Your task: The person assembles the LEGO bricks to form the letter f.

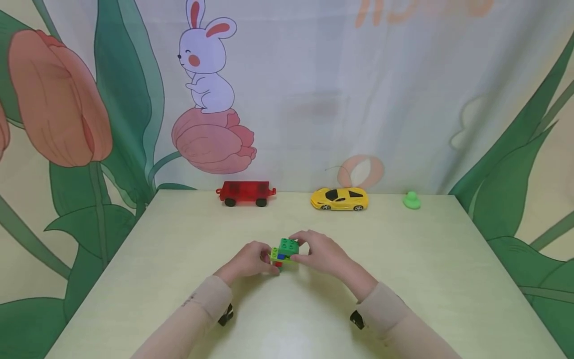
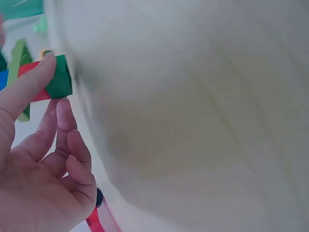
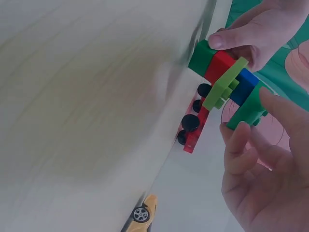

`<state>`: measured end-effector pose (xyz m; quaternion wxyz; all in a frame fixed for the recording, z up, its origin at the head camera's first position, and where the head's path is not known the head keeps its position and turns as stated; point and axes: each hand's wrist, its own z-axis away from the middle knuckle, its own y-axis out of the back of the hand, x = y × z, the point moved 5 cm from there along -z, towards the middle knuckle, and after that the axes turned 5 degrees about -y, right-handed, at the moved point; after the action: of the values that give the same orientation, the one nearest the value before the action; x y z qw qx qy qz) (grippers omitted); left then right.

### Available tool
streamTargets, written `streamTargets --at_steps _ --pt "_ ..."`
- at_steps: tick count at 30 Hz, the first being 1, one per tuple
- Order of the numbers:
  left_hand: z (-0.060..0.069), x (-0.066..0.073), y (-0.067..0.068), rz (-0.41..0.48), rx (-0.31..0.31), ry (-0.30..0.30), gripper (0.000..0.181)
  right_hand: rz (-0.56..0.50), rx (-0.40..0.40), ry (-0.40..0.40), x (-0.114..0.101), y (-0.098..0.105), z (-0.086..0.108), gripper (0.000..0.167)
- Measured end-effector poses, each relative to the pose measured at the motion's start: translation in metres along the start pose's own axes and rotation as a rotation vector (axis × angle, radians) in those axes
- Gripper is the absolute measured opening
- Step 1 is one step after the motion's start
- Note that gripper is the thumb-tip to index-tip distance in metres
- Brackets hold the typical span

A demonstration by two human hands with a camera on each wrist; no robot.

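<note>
Between the hands, above the table's middle, is a stack of toy building bricks. A dark green brick [image 3: 201, 59] forms its lower end, followed by a red brick [image 3: 220, 67], a lime green plate [image 3: 222, 88], a blue brick [image 3: 245, 86] and a green studded brick [image 1: 289, 246] on top. My left hand [image 1: 252, 259] pinches the lower dark green brick between thumb and fingertips. From the other side, my right hand [image 1: 325, 253] holds the top green brick with thumb and fingers. In the right wrist view the stack is joined, and its lower end is close to the tabletop.
Along the back edge of the pale table [image 1: 179, 244] stand a red toy wagon [image 1: 245, 192], a yellow toy car [image 1: 340, 199] and a small green toy duck [image 1: 411, 201]. Behind them hangs a printed curtain [image 1: 291, 89] with a rabbit and tulips.
</note>
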<state>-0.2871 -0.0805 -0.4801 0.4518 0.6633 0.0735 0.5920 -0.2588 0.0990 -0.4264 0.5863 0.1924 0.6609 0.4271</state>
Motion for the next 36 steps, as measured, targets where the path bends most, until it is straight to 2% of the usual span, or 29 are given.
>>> streamTargets --at_steps 7,13,16,20,23,25,28,33,36 --pt "0.004 0.01 -0.002 0.097 -0.013 -0.015 0.029 -0.102 0.061 -0.042 0.014 0.01 0.005 0.043" --pt "0.011 0.031 0.001 0.165 0.021 -0.03 0.034 -0.208 0.167 -0.051 0.02 0.03 0.009 0.039" --pt "0.015 0.044 0.004 0.244 0.012 -0.035 0.042 -0.248 0.199 -0.058 0.023 0.038 0.01 0.038" --pt "0.021 0.056 0.004 0.398 -0.026 -0.028 0.045 -0.307 0.22 -0.071 0.024 0.048 0.013 0.038" --pt "0.024 0.061 0.004 0.439 -0.026 -0.028 0.046 -0.335 0.232 -0.08 0.024 0.052 0.015 0.038" --pt "0.026 0.062 0.005 0.428 -0.009 -0.038 0.046 -0.351 0.236 -0.087 0.025 0.053 0.015 0.038" --pt "0.027 0.064 0.005 0.374 0.053 -0.071 0.041 -0.372 0.24 -0.102 0.026 0.053 0.015 0.038" --pt "0.027 0.065 0.005 0.228 0.174 -0.125 0.029 -0.393 0.239 -0.115 0.027 0.051 0.016 0.039" --pt "0.028 0.067 0.006 0.149 0.248 -0.147 0.028 -0.387 0.226 -0.118 0.029 0.048 0.015 0.037"
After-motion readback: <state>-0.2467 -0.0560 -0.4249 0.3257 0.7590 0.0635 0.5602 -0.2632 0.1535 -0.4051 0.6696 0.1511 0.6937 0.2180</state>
